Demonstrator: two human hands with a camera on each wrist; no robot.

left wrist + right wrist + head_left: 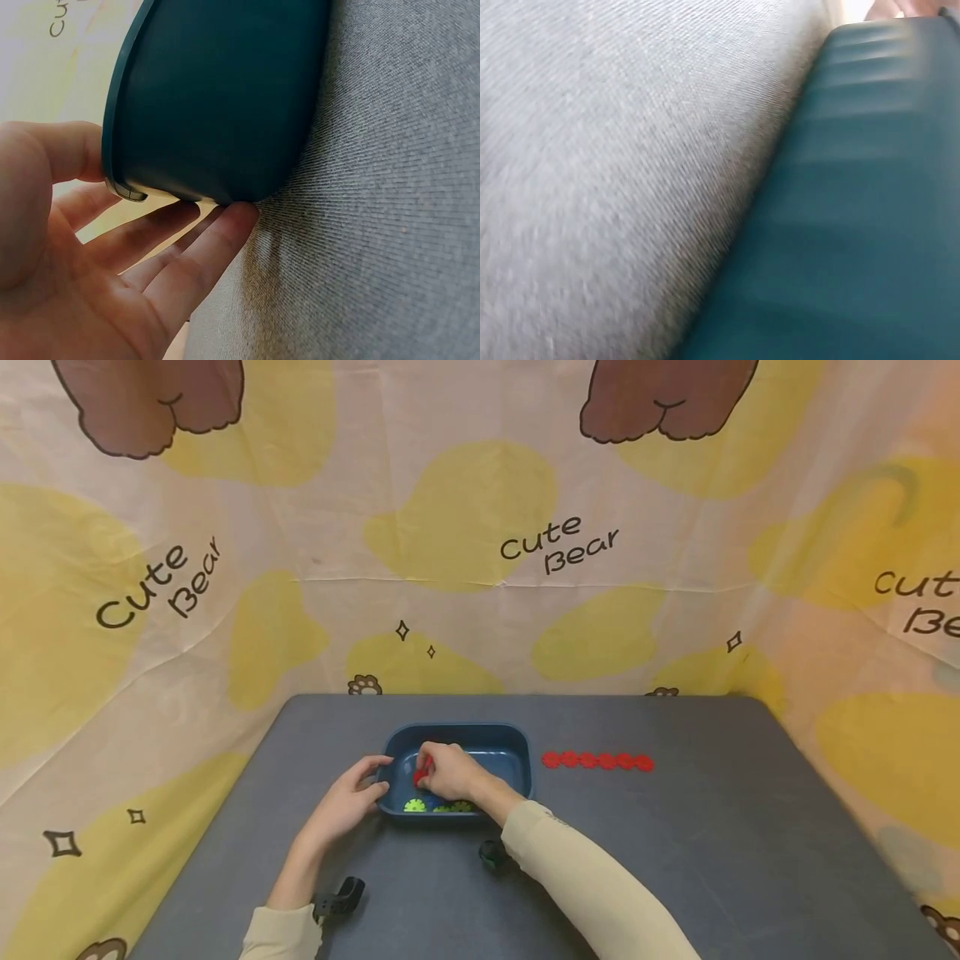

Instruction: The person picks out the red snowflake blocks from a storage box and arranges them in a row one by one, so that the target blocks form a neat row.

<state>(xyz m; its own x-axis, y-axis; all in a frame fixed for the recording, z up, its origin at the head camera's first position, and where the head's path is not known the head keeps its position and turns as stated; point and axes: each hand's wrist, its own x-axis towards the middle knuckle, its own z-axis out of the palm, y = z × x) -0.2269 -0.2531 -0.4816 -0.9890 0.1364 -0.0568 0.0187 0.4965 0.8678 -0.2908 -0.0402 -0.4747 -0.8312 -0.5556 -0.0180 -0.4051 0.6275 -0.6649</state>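
Observation:
A dark blue plastic bin [501, 737] stands on the grey table. My right hand [452, 772] reaches into its left half and pinches a red notched plastic disc [420, 778]. Inside, near the front wall, lie a bright green notched disc [415, 806] and some darker green ones [459, 807], partly hidden by the wall. At the bin's left end, my left hand [347, 802] rests its fingertips on the rim and outer wall. Up close in the left wrist view, the fingers [202, 270] are fairly straight against the wall [217, 97].
Right of the bin, several red discs [597, 761] lie in a row, edge to edge. A black wrist strap [337, 897] sits on the left wrist, and a dark round device [491, 853] shows below the right wrist. Behind the table hangs a patterned cloth [465, 527].

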